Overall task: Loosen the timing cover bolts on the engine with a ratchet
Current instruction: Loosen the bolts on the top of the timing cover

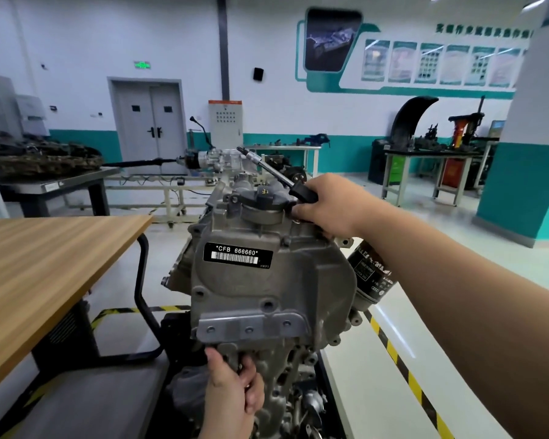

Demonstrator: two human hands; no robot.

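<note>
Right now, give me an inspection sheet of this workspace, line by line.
Surface: a wooden table stands left of the engine.
Job's things: the timing cover faces the camera and carries a CFB 666660 label. The ratchet is at the engine's top. Whether it sits on a bolt cannot be told.
Clutter: parts are piled on a far bench.
Hands: the right hand grips the ratchet's black end. The left hand holds the engine's lower casting.
Cables: thin leads run along a far frame.
Surroundings: double door, hazard tape on the floor.
</note>
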